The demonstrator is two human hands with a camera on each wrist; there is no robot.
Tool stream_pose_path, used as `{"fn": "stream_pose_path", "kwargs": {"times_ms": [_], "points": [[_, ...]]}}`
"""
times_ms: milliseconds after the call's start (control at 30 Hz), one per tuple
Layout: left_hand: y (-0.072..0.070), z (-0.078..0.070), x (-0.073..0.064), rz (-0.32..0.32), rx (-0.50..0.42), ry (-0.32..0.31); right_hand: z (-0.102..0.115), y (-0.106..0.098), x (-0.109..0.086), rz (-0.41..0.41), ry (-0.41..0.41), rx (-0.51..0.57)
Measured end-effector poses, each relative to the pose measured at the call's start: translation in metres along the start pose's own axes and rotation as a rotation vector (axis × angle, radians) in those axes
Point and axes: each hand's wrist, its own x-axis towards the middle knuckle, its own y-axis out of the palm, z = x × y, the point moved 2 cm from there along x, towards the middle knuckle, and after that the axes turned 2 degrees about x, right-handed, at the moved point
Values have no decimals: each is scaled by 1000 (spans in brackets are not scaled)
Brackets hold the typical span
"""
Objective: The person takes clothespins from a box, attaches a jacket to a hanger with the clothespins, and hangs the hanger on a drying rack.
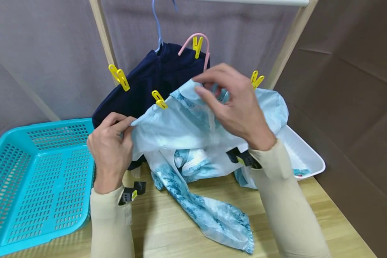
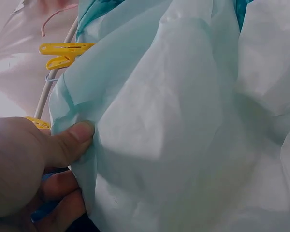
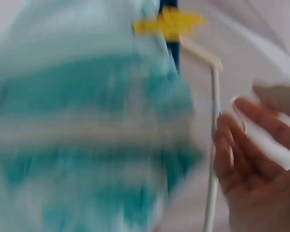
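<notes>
A light blue and white jacket (image 1: 177, 125) with teal patterned parts hangs in front of me on a pink hanger (image 1: 195, 36). One patterned sleeve (image 1: 209, 211) trails onto the table. My left hand (image 1: 111, 143) pinches the jacket's left edge; in the left wrist view the thumb (image 2: 79, 133) presses on the pale cloth. My right hand (image 1: 235, 104) is raised beside the collar with fingers bent loosely. The blurred right wrist view shows those fingers (image 3: 241, 150) apart from the cloth. Yellow clothespins (image 1: 159, 99) sit on both shoulders of the jacket.
Behind hangs a dark navy garment (image 1: 138, 82) on a blue hanger (image 1: 158, 25), with yellow clothespins (image 1: 119, 77) on it. A turquoise basket (image 1: 45, 179) stands left. A white tray (image 1: 304, 154) with small teal items stands right. A wooden rack (image 1: 291, 43) frames the back.
</notes>
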Motion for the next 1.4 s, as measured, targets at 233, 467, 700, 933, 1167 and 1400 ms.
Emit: {"fn": "stream_pose_path", "kwargs": {"times_ms": [233, 467, 700, 933, 1167, 1400], "points": [[4, 4, 0, 19, 9, -11, -73, -51, -57, -122, 420, -229], [4, 6, 1, 32, 6, 18, -114, -44, -104, 1, 440, -302], [4, 6, -1, 85, -33, 71, -118, -44, -121, -125, 357, -331], [5, 6, 2, 64, -108, 31, -111, -55, -129, -83, 355, -281], [19, -2, 1, 79, -250, 68, -102, -84, -142, -59, 622, -313], [23, -14, -2, 148, -264, 94, -86, -123, -161, -125, 921, -348]]}}
